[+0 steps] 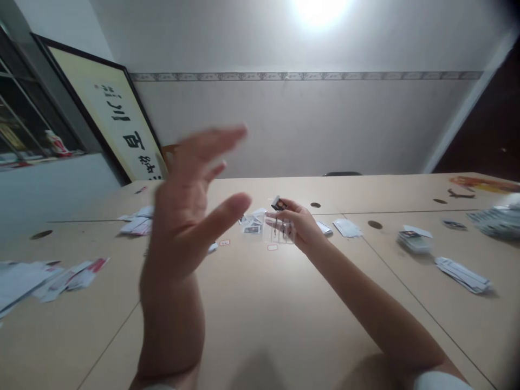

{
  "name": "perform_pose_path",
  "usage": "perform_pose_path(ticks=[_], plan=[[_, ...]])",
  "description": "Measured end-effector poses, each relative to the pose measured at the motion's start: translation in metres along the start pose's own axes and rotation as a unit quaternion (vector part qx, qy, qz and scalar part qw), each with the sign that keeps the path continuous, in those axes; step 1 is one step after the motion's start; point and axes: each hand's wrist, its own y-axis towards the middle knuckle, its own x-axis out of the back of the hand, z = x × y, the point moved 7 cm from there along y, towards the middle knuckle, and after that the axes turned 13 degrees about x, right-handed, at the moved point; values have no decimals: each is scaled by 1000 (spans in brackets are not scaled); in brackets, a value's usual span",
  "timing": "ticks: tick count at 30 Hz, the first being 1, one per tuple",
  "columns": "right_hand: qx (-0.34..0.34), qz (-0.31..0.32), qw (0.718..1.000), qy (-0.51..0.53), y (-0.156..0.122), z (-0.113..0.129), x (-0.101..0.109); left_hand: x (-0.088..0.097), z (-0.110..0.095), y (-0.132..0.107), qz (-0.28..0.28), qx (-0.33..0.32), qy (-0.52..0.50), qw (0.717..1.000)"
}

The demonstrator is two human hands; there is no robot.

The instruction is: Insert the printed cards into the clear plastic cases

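Observation:
My left hand [189,211] is raised close to the camera, slightly blurred. Its fingers and thumb are spread apart with nothing between them. Farther out over the table, my right hand [299,221] pinches a small dark card [279,203] with a light edge; its picture is too small to make out. A clear plastic bag [279,229] with thin dark marks or items in it hangs at the fingers of this hand. Whether the hand grips the bag too, I cannot tell. Left of the bag are small printed pictures [252,228] and clear wrappers.
White paper slips [138,222] and flat packets [73,279] lie on the left of the table [252,303]. On the right are a white packet [348,228], a small clear box [414,241], a bundle of papers [463,274] and a plastic-wrapped stack [498,219].

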Motion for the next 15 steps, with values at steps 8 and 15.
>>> perform_pose_path(ticks=[8,15], plan=[[29,67,997,-1,-9,22,-34,-50,72,11,177,167,90,966],[61,57,996,-22,-15,31,-33,-54,78,3,193,199,73,958]])
